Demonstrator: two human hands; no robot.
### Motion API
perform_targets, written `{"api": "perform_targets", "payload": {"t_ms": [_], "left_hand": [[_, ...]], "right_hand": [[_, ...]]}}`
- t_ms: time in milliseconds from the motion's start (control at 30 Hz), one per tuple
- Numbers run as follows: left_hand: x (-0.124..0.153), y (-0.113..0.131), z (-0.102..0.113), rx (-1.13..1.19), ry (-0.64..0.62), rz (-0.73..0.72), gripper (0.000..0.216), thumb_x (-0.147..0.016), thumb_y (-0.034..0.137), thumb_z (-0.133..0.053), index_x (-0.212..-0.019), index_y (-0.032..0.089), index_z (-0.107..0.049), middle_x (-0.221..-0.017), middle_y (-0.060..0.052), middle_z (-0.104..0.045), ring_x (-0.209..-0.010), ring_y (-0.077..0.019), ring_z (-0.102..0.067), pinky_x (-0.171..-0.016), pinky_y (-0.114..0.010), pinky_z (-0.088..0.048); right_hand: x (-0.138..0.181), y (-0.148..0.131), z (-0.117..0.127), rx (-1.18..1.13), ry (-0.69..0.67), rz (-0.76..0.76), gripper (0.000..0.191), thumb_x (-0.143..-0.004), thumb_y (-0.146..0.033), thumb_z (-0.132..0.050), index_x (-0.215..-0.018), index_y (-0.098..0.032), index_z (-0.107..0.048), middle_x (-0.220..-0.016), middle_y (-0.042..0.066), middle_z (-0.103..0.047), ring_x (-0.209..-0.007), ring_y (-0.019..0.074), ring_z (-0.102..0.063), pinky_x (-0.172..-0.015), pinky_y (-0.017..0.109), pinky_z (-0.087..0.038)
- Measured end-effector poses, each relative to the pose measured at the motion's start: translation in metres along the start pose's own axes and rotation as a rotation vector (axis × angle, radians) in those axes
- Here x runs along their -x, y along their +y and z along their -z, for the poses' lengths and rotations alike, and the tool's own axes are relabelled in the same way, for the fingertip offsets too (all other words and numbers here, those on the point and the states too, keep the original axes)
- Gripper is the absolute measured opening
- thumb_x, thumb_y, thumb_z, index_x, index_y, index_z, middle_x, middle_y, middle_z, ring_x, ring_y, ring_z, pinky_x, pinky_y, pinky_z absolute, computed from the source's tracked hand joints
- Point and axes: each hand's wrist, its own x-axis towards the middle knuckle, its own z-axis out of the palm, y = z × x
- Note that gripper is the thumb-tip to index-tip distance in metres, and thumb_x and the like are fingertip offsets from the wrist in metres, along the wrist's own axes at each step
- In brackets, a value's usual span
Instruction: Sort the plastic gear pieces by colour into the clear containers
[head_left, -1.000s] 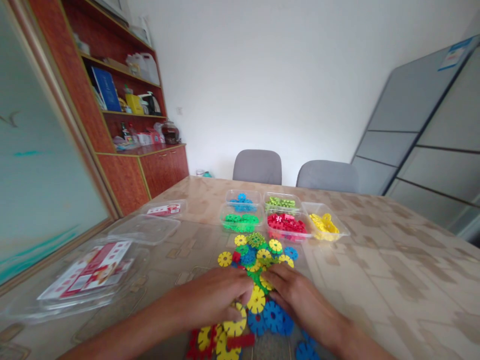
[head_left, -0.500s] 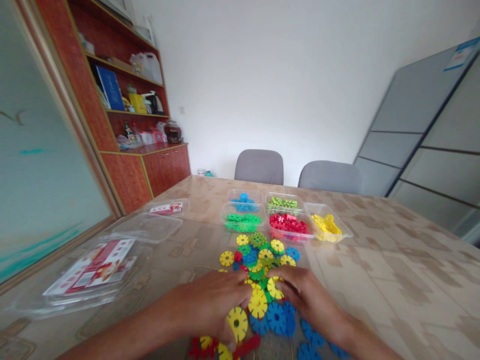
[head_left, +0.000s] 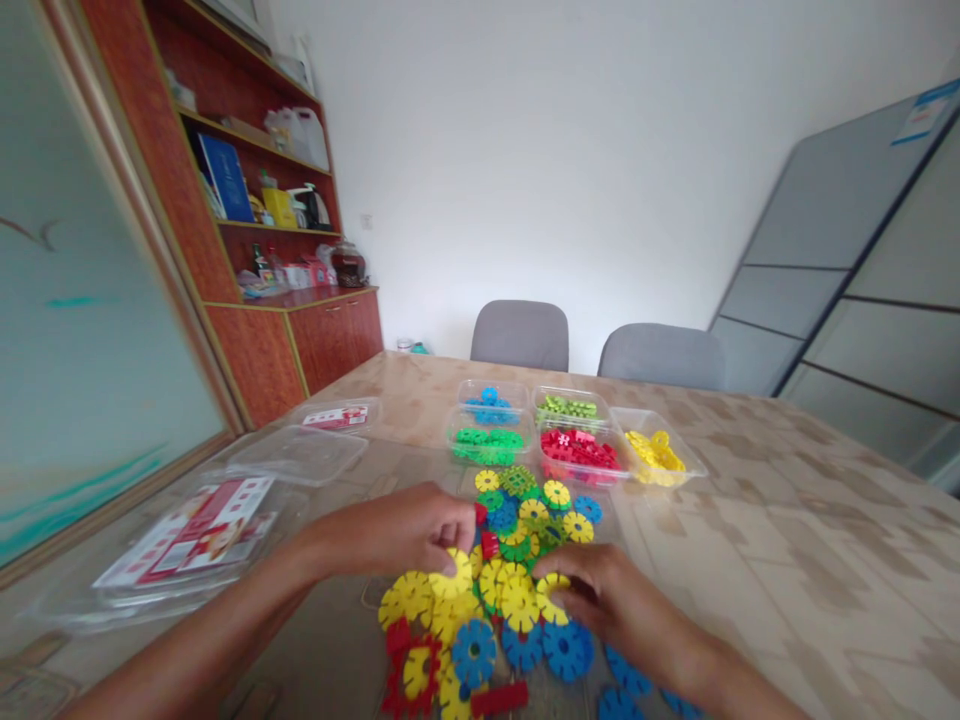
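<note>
My left hand (head_left: 409,530) pinches a yellow notched disc (head_left: 452,574) between thumb and fingertips, over the left side of a loose pile. My right hand (head_left: 619,595) has its thumb and fingers closed on another yellow notched disc (head_left: 553,599) at the pile's right side. Beneath and between the hands lie overlapping yellow discs (head_left: 520,602), blue discs (head_left: 568,650) and green discs, some partly covered. Close to me, a red bar (head_left: 499,698) rests beside red toothed pieces (head_left: 400,690).
Beyond the pile stand clear tubs: blue pieces (head_left: 489,408), green pieces (head_left: 489,445), light green pieces (head_left: 568,408), red pieces (head_left: 579,455) and yellow pieces (head_left: 656,452). Clear lids (head_left: 180,550) with printed labels lie at left. Two grey chairs (head_left: 520,335) are across the table.
My left hand has lifted up and left from the front of the pile and now holds a yellow disc. A blue disc shows where a yellow one was. My right hand has barely moved.
</note>
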Motion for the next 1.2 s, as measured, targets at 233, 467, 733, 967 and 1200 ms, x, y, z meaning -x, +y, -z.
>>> {"api": "perform_targets", "payload": {"t_ms": [233, 467, 733, 967, 1200], "left_hand": [[-0.005, -0.012, -0.009, -0.170, -0.121, 0.064, 0.030, -0.072, 0.026, -0.073, -0.100, 0.022, -0.063, -0.074, 0.005, -0.058, -0.066, -0.0147, -0.055, -0.052, -0.020, -0.033], [-0.007, -0.014, -0.024, -0.330, -0.056, 0.053, 0.044, -0.066, 0.032, -0.080, -0.104, 0.022, -0.059, -0.091, 0.001, -0.061, -0.080, -0.0194, -0.057, -0.061, -0.023, -0.036], [-0.006, -0.010, -0.014, -0.231, -0.054, 0.011, 0.023, -0.073, 0.018, -0.072, -0.093, 0.021, -0.063, -0.080, 0.004, -0.058, -0.075, -0.0159, -0.056, -0.058, -0.020, -0.034], [-0.005, -0.016, 0.004, -0.079, -0.062, -0.034, 0.018, -0.075, 0.016, -0.065, -0.093, 0.018, -0.068, -0.074, 0.004, -0.059, -0.070, -0.0147, -0.056, -0.057, -0.019, -0.035], [-0.022, -0.005, -0.026, -0.026, 0.023, -0.014, 0.032, -0.072, 0.012, -0.065, -0.103, 0.020, -0.065, -0.076, 0.004, -0.059, -0.069, -0.0146, -0.056, -0.056, -0.019, -0.034]], "right_hand": [[-0.009, -0.008, -0.009, 0.049, -0.052, 0.007, 0.023, -0.085, -0.011, -0.057, -0.103, -0.022, -0.068, -0.095, 0.003, -0.071, -0.087, 0.0178, -0.066, -0.079, 0.027, -0.048], [-0.006, -0.004, -0.015, 0.120, -0.128, -0.036, 0.039, -0.079, -0.016, -0.070, -0.115, -0.025, -0.058, -0.125, 0.007, -0.056, -0.117, 0.0231, -0.052, -0.098, 0.034, -0.039], [-0.014, -0.008, -0.007, -0.063, -0.095, -0.111, 0.021, -0.069, 0.000, -0.062, -0.075, -0.019, -0.055, -0.064, -0.008, -0.049, -0.059, 0.0099, -0.046, -0.053, 0.020, -0.028], [-0.018, -0.010, -0.015, -0.012, -0.062, -0.114, 0.023, -0.075, -0.006, -0.062, -0.093, -0.020, -0.062, -0.079, -0.002, -0.061, -0.070, 0.0140, -0.053, -0.063, 0.023, -0.037], [-0.016, -0.009, -0.019, 0.071, -0.025, -0.196, 0.029, -0.069, -0.005, -0.069, -0.092, -0.018, -0.057, -0.089, 0.002, -0.060, -0.080, 0.0171, -0.054, -0.071, 0.027, -0.039]]}}
